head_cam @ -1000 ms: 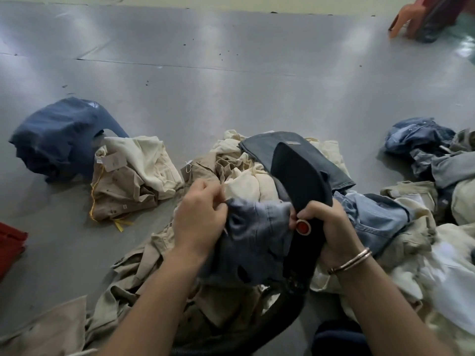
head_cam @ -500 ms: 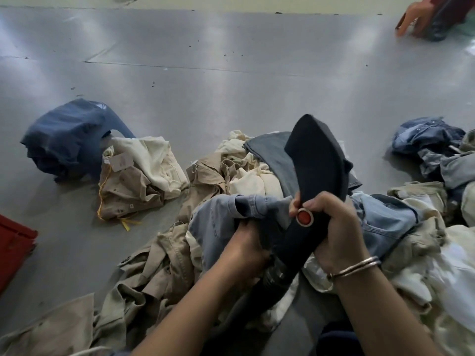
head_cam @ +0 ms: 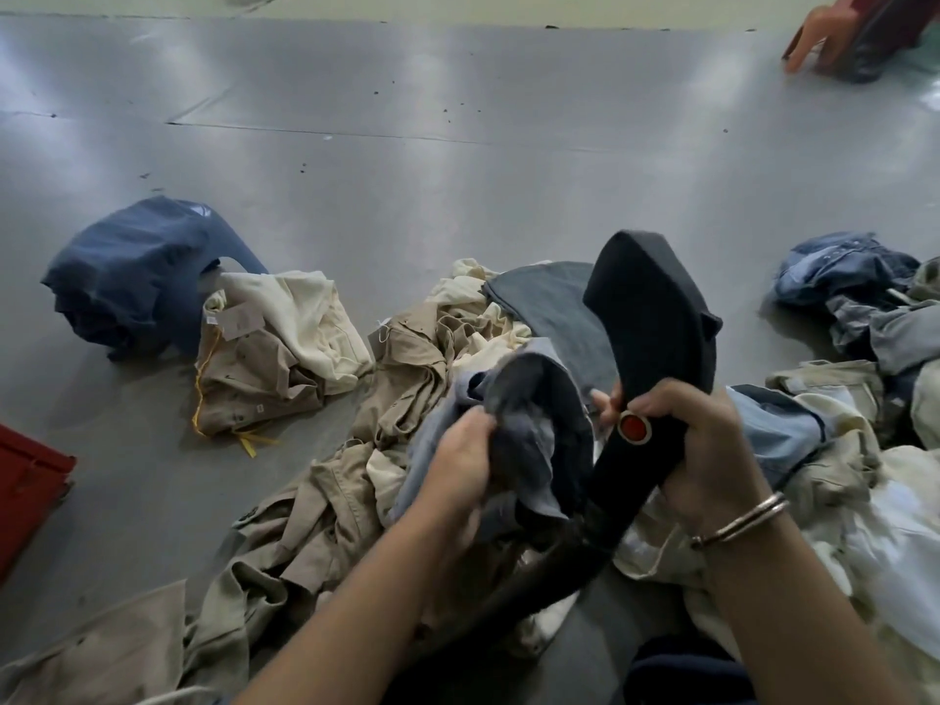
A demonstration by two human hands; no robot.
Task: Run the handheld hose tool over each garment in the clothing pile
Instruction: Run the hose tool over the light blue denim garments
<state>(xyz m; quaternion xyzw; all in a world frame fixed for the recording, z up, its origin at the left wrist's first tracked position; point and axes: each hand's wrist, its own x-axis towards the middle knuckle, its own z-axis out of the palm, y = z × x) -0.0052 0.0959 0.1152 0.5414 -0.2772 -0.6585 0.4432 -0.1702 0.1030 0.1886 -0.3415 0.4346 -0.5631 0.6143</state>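
While the right hand (head_cam: 707,450) clamped the hose tool (head_cam: 646,348) and the left hand (head_cam: 460,465) bunched a blue garment (head_cam: 529,424) above the clothing pile (head_cam: 407,399), crumpled folds risked escaping the tool's pass.

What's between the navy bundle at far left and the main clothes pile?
In the head view, a small beige-and-cream garment heap, touching the navy bundle; bare floor before the pile.

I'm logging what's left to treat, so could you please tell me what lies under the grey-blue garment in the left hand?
Under the grey-blue garment bunched in the left hand lie crumpled khaki clothes and the dark hose. Anything directly beneath is covered.
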